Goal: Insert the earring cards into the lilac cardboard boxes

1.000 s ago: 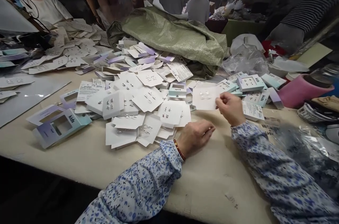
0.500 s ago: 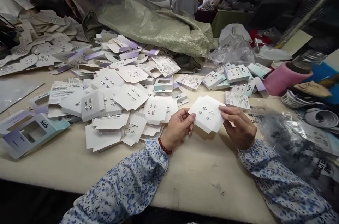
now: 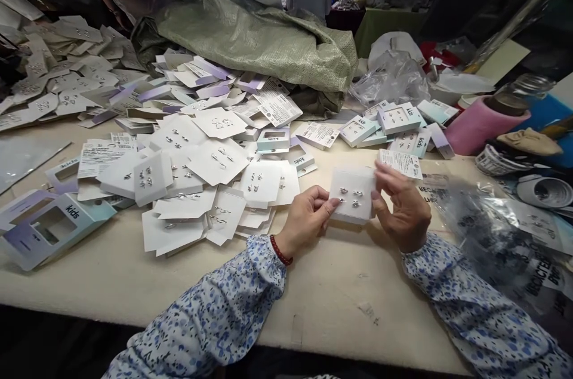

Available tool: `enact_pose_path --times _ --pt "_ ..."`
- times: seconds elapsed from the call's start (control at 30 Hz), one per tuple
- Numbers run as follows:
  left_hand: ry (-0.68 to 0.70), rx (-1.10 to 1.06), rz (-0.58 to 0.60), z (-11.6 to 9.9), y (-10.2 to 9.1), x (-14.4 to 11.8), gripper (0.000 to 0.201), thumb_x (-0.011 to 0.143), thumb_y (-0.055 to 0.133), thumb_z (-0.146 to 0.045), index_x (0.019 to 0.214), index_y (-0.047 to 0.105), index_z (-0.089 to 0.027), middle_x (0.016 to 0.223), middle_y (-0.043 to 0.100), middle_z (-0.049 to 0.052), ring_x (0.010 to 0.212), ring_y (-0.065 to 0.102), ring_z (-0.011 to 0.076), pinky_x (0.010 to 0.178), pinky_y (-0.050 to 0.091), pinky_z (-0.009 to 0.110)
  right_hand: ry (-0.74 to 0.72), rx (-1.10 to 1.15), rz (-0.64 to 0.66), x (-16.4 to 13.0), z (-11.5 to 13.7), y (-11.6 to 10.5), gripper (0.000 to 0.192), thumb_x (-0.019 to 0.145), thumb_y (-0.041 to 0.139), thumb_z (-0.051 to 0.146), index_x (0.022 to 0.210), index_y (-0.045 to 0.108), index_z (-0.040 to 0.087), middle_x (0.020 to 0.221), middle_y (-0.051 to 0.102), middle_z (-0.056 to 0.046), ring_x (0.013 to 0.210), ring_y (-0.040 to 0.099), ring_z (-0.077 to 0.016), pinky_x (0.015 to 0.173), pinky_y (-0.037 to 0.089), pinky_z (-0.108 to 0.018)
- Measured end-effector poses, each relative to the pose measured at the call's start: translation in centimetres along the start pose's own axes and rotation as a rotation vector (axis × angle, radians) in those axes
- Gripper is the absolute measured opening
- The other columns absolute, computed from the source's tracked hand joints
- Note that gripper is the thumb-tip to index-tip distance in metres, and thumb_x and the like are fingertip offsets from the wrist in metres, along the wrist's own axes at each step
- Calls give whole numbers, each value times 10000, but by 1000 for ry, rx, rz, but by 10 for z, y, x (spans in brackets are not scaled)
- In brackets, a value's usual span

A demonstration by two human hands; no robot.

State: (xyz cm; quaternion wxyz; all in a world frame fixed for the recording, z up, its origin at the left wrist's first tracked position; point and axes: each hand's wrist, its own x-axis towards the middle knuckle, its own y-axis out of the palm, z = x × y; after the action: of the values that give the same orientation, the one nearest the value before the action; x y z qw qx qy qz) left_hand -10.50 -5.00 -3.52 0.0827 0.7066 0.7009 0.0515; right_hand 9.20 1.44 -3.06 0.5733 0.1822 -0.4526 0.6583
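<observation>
Turned from its earlier diamond tilt, the white square earring card (image 3: 353,195) now sits squarer between both hands. Left hand (image 3: 307,218) pinches its left edge with curled fingers; right hand (image 3: 400,209) grips its right edge, above the beige counter (image 3: 340,301), just right of the heap of white cards (image 3: 201,176).

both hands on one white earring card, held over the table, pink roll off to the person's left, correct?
Not quite: the pink roll lies to the person's right, at the far right of the table, as the head view shows. The rest holds: the left hand and the right hand both grip one white earring card over the table.
</observation>
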Motion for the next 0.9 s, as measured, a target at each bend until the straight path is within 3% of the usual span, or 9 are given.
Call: enact_pose_path --times 0.07,0.17,0.27,0.37,0.53,0.63,0.9 --pt "64 14 -46 1 3 -1 423 841 710 -553 839 566 -156 525 535 -62 396 444 52 379 346 163 143 -6 -38 -2 -1 3 478 889 677 173 1358 584 198 1355 629 -140 1224 649 -280 933 629 -468" --pt "138 34 -114 4 6 -2 400 856 698 -539 840 553 -167 590 566 -50 425 475 56 401 377 170 290 -89 -15 -6 0 7 335 892 708 301 1196 683 161 1039 746 -108 905 737 -230 720 661 -376" --pt "150 67 -124 9 6 -2 378 874 677 -530 839 545 -177 607 563 -48 427 478 62 409 386 183 422 -7 54 -10 5 11 223 924 663 361 989 744 163 829 753 -64 697 707 -181 588 612 -299" --pt "135 122 -131 10 2 0 364 882 663 -523 827 553 -180 649 557 -39 461 481 71 432 383 197 532 99 114 -10 8 12 267 936 633 401 833 728 174 678 701 -25 569 636 -144 501 533 -250" --pt "195 347 -235 3 -3 3 392 875 673 -505 704 566 -170 646 500 -26 580 425 89 519 332 208 512 100 149 -6 12 10 269 922 647 412 801 707 180 692 702 -31 588 626 -143 514 508 -245" --pt "187 334 -255 0 -3 4 439 834 722 -490 632 493 -174 598 436 -44 569 379 88 523 309 212 482 117 179 -6 15 11 271 920 651 410 785 703 181 679 700 -30 566 627 -138 494 506 -239" --pt "221 324 -239 3 1 3 426 836 724 -479 644 496 -174 590 445 -51 551 387 79 502 319 200 755 310 167 -8 15 15 388 823 749 516 673 639 175 518 597 5 428 541 -109 392 439 -221"
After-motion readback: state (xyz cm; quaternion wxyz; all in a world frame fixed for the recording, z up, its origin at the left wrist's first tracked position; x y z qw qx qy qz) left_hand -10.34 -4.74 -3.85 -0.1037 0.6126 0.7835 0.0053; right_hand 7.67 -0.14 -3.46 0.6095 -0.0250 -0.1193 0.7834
